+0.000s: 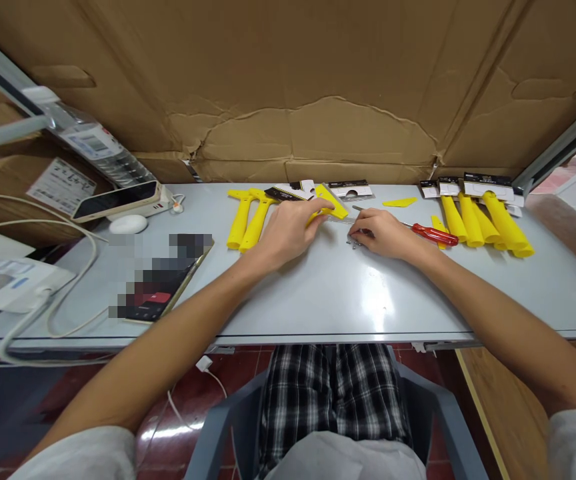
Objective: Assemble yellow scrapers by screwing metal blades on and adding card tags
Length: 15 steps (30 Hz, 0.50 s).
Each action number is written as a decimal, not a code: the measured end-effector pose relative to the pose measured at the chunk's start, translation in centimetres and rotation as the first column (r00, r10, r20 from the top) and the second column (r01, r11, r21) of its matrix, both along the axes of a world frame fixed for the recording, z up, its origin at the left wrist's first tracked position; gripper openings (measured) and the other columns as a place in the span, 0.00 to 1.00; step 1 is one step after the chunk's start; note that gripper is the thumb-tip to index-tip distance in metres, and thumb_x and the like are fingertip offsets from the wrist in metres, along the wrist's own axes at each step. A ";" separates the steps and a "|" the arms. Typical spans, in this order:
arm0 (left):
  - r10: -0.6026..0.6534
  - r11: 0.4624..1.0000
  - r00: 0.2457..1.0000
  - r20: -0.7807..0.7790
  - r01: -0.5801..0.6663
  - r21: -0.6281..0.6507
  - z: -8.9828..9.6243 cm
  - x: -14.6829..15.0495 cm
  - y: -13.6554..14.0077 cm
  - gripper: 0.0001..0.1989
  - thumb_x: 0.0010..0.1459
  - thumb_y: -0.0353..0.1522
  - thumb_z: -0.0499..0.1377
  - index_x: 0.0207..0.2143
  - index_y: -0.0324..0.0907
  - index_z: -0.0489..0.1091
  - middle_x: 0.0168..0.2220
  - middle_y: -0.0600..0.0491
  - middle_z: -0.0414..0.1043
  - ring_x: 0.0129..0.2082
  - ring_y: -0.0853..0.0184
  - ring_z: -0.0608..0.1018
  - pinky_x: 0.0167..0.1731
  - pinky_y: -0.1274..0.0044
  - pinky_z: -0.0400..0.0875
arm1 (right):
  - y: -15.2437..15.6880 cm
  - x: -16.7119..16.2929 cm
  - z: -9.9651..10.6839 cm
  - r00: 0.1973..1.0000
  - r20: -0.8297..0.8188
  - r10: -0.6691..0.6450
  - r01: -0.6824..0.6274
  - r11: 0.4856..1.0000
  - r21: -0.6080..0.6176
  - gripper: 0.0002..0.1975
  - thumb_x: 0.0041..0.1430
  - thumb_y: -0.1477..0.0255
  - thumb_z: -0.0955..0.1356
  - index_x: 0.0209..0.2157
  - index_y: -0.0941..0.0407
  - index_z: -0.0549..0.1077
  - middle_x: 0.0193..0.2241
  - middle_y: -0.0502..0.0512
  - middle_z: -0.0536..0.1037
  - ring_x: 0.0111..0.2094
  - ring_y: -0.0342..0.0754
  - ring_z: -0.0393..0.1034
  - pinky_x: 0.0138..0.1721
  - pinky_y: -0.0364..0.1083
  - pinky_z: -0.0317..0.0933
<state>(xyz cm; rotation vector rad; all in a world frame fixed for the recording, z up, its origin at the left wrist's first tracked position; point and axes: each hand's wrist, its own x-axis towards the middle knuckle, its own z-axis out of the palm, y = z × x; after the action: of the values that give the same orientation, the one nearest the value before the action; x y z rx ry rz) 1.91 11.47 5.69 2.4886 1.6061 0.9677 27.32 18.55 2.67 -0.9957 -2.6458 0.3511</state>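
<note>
ok colours: tool [338, 207] at abt 2 o'clock = bright yellow, same w/ the T-shaped pair [241, 223] at 10. Handles [498, 217] at 3 are yellow too, cards [488, 190] on top mostly blk & wht. Screwdriver [435, 235] nr 3 has a red handle. Tabletop [328, 303] pale greyish, cardboard [318, 60] at 12 plain brown. Bottoms [338, 393] at 6 = blk/wht plaid, chair [215, 433] at 7 blue-grey, floor [243, 361] dk red. Oval case [128, 223] at 9, wht.

Small workshop, table [313, 293], cardboard backing [313, 73], screwdriver [435, 234], carded yellow tools [507, 223].
</note>
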 end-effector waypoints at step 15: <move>0.154 0.788 0.485 0.861 0.465 -0.403 1.9 0.3 0.2 0.21 0.63 0.41 0.69 0.53 0.48 0.66 0.45 0.46 0.84 0.30 0.60 0.87 0.24 0.73 0.80 | 0.8 0.9 0.9 0.998 0.044 -0.040 0.040 0.999 -0.014 0.17 0.65 0.75 0.65 0.45 0.58 0.85 0.43 0.58 0.80 0.39 0.40 0.68 0.47 0.41 0.59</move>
<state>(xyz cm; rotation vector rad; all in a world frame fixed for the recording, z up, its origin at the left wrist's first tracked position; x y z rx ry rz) 2.18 11.62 7.59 1.2643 1.0128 1.1525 28.17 19.40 3.59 -1.0712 -2.6617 0.3447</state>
